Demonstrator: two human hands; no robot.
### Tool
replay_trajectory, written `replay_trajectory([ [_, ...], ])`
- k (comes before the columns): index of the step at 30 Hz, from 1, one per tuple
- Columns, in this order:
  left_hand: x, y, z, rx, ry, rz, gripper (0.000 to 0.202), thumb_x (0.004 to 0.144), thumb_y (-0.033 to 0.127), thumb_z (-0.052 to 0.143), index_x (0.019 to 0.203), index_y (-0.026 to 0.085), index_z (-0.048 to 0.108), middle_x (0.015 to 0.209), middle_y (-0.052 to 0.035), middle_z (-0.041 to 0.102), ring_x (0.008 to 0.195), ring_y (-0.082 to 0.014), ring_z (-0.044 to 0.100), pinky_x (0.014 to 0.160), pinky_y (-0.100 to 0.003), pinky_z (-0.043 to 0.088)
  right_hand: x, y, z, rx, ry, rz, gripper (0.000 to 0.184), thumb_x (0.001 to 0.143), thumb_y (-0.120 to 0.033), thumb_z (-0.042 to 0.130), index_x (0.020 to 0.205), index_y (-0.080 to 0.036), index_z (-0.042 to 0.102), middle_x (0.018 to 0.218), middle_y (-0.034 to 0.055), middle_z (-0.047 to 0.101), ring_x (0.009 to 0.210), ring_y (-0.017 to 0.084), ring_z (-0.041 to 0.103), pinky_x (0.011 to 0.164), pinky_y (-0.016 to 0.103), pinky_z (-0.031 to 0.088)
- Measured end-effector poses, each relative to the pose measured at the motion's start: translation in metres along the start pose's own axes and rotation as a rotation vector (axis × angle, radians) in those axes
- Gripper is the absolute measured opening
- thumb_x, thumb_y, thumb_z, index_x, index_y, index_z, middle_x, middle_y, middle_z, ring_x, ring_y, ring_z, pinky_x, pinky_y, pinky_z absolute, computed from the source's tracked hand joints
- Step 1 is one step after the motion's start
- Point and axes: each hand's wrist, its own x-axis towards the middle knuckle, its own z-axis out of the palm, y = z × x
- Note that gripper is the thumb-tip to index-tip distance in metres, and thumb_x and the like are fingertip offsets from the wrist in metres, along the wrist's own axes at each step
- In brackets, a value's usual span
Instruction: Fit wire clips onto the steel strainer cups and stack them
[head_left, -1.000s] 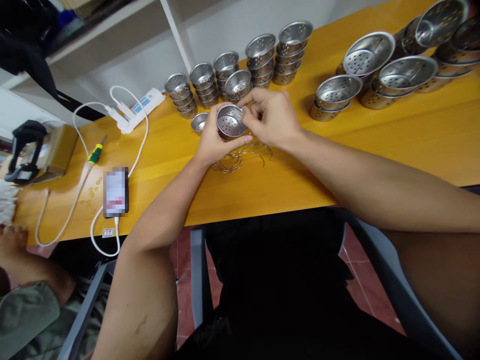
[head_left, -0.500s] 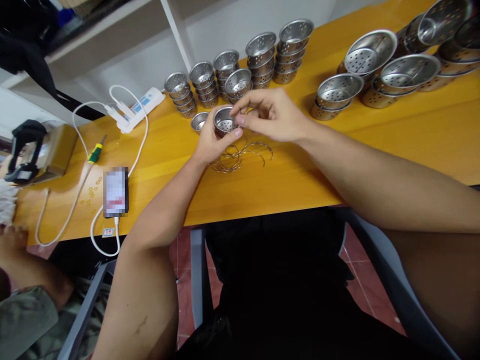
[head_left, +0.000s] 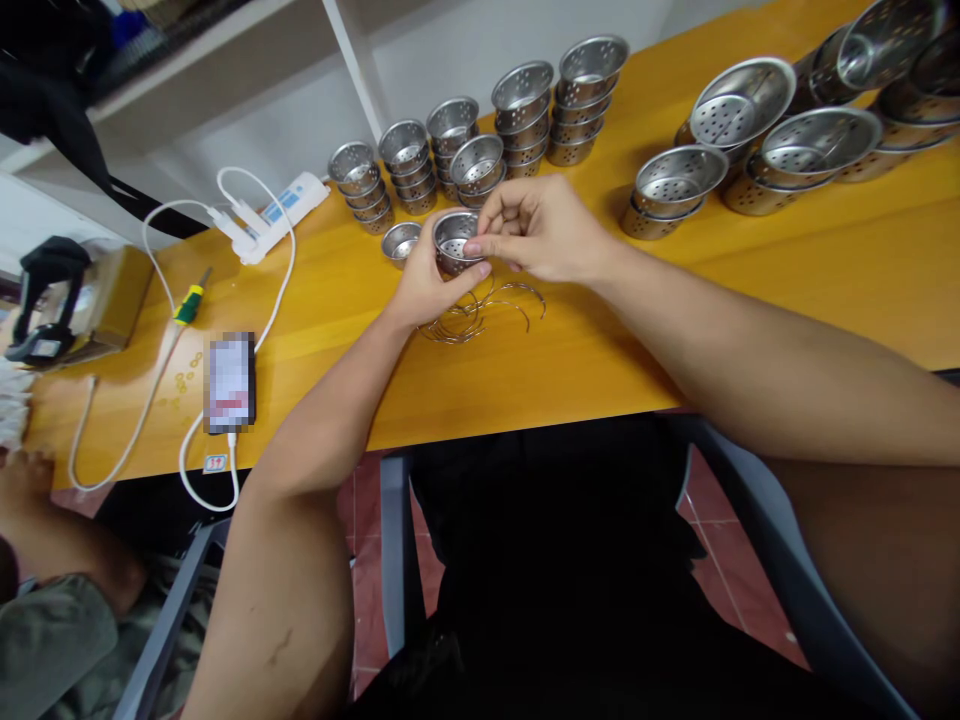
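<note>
My left hand (head_left: 431, 275) is wrapped round a small perforated metal cup (head_left: 451, 228), its mouth tilted up toward me. At the cup's right rim, my right hand (head_left: 536, 230) is closed in a pinch, thumb tip over the opening. Whatever lies between those fingertips is too small or hidden to make out. Several thin curved metal wires (head_left: 457, 330) lie loose on the table just below the hands. Another small perforated cup (head_left: 400, 241) stands behind my left hand, and a short stack of cups (head_left: 478, 165) is just beyond the right fingers.
Stacks of perforated cups (head_left: 405, 150) line the back of the yellow table (head_left: 525, 380); larger ones (head_left: 679, 185) stand at right. To the left are a power strip (head_left: 289, 215), a green-yellow screwdriver-like tool (head_left: 189, 305), white cables, and a phone (head_left: 230, 382). Another person's hand (head_left: 26, 475) rests far left.
The cup in my left hand has shifted slightly right. My right index finger has drawn back from over the cup's opening, and the thumb has moved a little left across the rim.
</note>
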Motion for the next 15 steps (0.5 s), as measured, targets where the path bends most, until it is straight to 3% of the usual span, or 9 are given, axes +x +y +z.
replay_trajectory([
  [6, 0.000, 0.002, -0.001, -0.019, 0.008, -0.018, 0.103, 0.107, 0.102, 0.078, 0.179, 0.035, 0.049, 0.166, -0.0139, 0.079, 0.156, -0.0363, 0.086, 0.143, -0.064, 0.068, 0.002, -0.003, 0.002, -0.025, 0.006, -0.005, 0.082, 0.073, -0.099, 0.119, 0.093, -0.033, 0.075, 0.084, 0.0032, 0.077, 0.080, 0.027, 0.067, 0.065, 0.043, 0.063],
  [10, 0.001, 0.009, -0.001, -0.033, 0.025, -0.058, 0.103, 0.103, 0.104, 0.081, 0.176, 0.036, 0.053, 0.166, -0.0135, 0.078, 0.158, -0.0377, 0.085, 0.145, -0.065, 0.067, 0.001, -0.002, 0.002, -0.043, 0.000, -0.036, 0.083, 0.076, -0.105, 0.115, 0.094, -0.032, 0.079, 0.087, 0.0044, 0.078, 0.082, 0.026, 0.068, 0.069, 0.043, 0.065],
  [15, -0.001, 0.004, -0.001, -0.064, 0.080, -0.088, 0.102, 0.104, 0.102, 0.082, 0.178, 0.038, 0.052, 0.167, -0.0129, 0.075, 0.159, -0.0366, 0.083, 0.147, -0.062, 0.065, -0.005, -0.002, -0.001, -0.262, 0.134, -0.061, 0.077, 0.090, -0.104, 0.106, 0.122, -0.035, 0.090, 0.118, 0.0108, 0.085, 0.100, 0.033, 0.077, 0.082, 0.048, 0.071],
])
